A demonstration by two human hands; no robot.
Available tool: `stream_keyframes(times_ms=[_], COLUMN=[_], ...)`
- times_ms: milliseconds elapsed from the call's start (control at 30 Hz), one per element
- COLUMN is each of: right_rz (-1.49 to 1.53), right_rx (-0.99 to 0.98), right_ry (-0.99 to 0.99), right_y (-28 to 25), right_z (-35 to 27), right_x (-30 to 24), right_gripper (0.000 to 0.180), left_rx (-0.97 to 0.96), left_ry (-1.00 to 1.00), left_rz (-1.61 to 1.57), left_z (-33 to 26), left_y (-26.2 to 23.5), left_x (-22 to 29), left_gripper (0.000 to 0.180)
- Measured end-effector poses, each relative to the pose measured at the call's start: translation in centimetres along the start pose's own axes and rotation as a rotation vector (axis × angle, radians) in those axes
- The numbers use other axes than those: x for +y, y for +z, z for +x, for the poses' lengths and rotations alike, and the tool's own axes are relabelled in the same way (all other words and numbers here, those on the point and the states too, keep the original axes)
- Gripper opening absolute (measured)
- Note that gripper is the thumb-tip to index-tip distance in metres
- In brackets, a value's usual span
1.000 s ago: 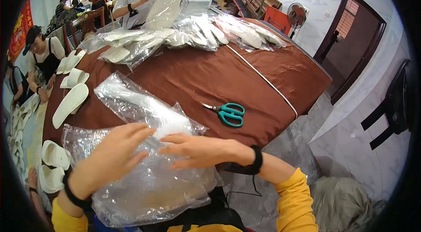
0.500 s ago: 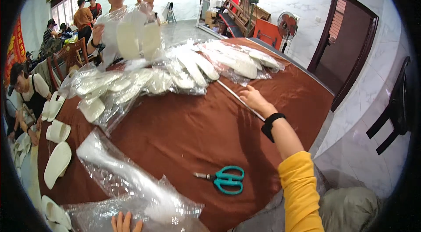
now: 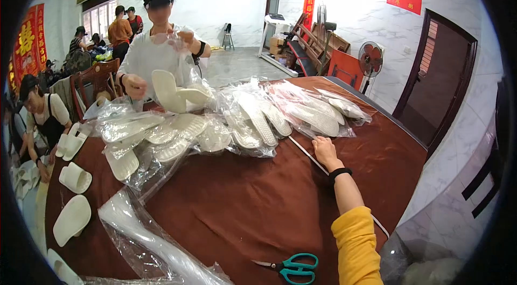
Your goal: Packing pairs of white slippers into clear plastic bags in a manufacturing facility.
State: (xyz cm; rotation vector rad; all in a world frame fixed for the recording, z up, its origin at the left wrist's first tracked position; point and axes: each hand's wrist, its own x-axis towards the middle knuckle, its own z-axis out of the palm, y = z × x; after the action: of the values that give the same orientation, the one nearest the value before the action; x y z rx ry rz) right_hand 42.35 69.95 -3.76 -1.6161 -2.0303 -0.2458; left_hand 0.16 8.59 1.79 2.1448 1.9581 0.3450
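My right hand (image 3: 325,150) reaches far across the brown table (image 3: 242,204), its fingers curled down over a thin white rod (image 3: 301,147) that runs diagonally along the table. The hand sits right at the edge of a pile of white slippers in clear plastic bags (image 3: 253,118). A black band is around that wrist and the sleeve is yellow. My left hand is out of view. Teal-handled scissors (image 3: 291,268) lie near the front edge, beside my right elbow.
A stack of empty clear bags (image 3: 156,242) lies at front left. Loose white slippers (image 3: 72,217) sit along the table's left edge. Across the table a person in white (image 3: 161,53) holds slippers and a bag. Another person (image 3: 40,115) sits at left. A fan (image 3: 370,58) stands at back right.
A second ago both hands lay on the clear bags in front of me. The right hand has since stretched out to the rod, the left has dropped out of view, and my view has lifted.
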Motion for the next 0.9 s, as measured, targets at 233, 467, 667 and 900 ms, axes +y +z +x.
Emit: stream_keyframes(times_ms=[233, 467, 667, 900], right_rz=[0.380, 0.585, 0.331, -0.039], right_rx=[0.117, -0.401, 0.140, -0.008], right_ry=[-0.334, -0.686, -0.146, 0.250], right_y=[-10.0, -24.4, -25.0, -25.6], right_z=[-6.5, -18.9, -25.0, -28.8], right_x=[-10.6, -18.9, -9.2, -5.1], right_gripper=[0.028, 0.029, 0.040, 0.070], left_rx=[0.022, 0.020, 0.043, 0.081], left_ry=[-0.005, 0.009, 0.043, 0.059], left_rz=[-0.014, 0.040, 0.031, 0.081], left_z=[0.0, -0.6, -0.8, -1.4], left_y=[-0.3, 0.2, 0.2, 0.7], left_x=[0.1, -0.3, -0.1, -0.4], left_gripper=[0.053, 0.054, 0.055, 0.055])
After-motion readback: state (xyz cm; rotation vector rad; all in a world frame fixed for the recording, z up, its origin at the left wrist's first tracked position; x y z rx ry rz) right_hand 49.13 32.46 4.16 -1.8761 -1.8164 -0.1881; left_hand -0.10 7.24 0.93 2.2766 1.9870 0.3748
